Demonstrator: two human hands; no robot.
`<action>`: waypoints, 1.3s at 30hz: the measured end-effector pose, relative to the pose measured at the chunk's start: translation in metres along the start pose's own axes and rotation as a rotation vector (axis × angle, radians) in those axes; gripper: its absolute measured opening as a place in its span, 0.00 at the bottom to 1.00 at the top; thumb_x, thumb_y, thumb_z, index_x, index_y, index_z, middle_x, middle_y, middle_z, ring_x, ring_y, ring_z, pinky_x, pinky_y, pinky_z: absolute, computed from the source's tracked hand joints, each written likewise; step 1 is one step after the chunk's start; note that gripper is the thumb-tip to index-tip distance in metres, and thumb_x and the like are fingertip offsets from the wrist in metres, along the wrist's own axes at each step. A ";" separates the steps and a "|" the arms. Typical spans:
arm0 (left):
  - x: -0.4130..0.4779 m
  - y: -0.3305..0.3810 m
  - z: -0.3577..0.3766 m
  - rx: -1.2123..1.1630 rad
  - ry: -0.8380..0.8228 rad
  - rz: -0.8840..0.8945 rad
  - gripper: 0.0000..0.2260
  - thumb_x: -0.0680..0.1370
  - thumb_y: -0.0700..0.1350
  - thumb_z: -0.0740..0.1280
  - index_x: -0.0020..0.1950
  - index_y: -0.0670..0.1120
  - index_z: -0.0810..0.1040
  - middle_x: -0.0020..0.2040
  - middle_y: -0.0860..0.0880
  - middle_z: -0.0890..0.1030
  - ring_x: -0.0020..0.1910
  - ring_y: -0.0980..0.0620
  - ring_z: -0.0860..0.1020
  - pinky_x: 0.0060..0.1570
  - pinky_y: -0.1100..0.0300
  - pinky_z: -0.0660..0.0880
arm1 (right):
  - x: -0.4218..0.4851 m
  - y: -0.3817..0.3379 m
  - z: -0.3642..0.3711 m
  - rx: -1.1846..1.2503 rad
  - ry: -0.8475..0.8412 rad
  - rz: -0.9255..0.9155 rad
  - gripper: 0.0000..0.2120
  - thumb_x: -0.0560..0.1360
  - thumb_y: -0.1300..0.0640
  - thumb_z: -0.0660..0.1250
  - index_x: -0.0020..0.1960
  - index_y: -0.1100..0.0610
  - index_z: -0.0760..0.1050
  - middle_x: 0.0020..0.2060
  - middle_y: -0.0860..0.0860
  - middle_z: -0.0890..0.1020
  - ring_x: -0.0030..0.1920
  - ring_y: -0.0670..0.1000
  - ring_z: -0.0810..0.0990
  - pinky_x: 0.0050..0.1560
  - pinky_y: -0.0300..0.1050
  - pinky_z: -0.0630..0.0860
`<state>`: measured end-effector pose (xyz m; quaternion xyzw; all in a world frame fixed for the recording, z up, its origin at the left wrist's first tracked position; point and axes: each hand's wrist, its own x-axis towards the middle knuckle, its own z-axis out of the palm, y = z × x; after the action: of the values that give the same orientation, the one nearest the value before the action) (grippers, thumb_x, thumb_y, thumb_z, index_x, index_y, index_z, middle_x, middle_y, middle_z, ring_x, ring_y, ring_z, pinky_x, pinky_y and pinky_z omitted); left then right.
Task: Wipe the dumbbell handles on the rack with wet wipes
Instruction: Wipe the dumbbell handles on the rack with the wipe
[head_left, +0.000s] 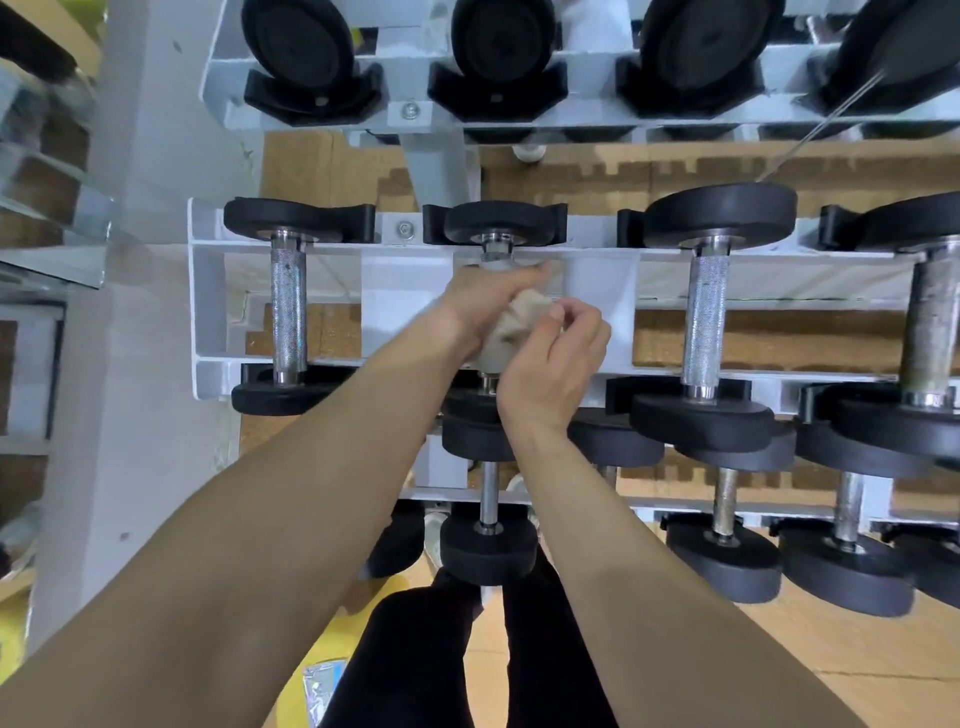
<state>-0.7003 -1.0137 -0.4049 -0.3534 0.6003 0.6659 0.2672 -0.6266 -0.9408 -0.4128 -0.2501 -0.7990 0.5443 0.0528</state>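
Left hand (483, 299) curls round the wet wipe (511, 330) wrapped on the dumbbell handle (496, 252). Right hand (553, 364) pinches the wipe's loose edge. Best practice is probably to keep the wrap snug and twist along the full knurling. Further handles flank both hands on the rack (208, 291).

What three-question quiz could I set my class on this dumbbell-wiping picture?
1. True or false: the wipe is wrapped round the middle tier's leftmost handle.
2. What touches the wipe? A) only the left hand B) only the right hand C) both hands
3. Fill in: the dumbbell weights are coloured ____.
Key: 1 false, it is on the second dumbbell from the left; 2 C, the left hand grips it and the right hand pinches it; 3 black.
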 end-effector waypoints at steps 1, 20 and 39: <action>0.002 0.001 -0.007 -0.080 -0.121 -0.063 0.12 0.73 0.50 0.77 0.42 0.43 0.79 0.38 0.45 0.83 0.39 0.47 0.81 0.44 0.56 0.80 | -0.003 -0.001 0.001 -0.008 -0.016 -0.007 0.10 0.82 0.52 0.54 0.55 0.56 0.71 0.54 0.50 0.72 0.54 0.50 0.69 0.53 0.38 0.62; -0.025 -0.025 0.005 0.552 0.241 0.045 0.16 0.73 0.56 0.75 0.41 0.45 0.76 0.38 0.48 0.80 0.37 0.53 0.78 0.39 0.58 0.76 | -0.003 -0.006 0.000 -0.043 -0.011 0.011 0.06 0.83 0.53 0.54 0.54 0.53 0.69 0.53 0.51 0.73 0.53 0.52 0.71 0.50 0.36 0.61; -0.015 -0.007 -0.009 0.054 0.033 0.148 0.07 0.76 0.47 0.74 0.44 0.46 0.80 0.36 0.50 0.83 0.36 0.54 0.81 0.38 0.58 0.79 | 0.000 -0.006 0.000 -0.042 -0.060 0.052 0.05 0.84 0.52 0.54 0.54 0.51 0.68 0.54 0.50 0.72 0.55 0.53 0.72 0.56 0.45 0.69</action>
<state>-0.6845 -1.0204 -0.3972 -0.3117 0.6469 0.6613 0.2167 -0.6283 -0.9427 -0.4078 -0.2553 -0.8047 0.5359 0.0092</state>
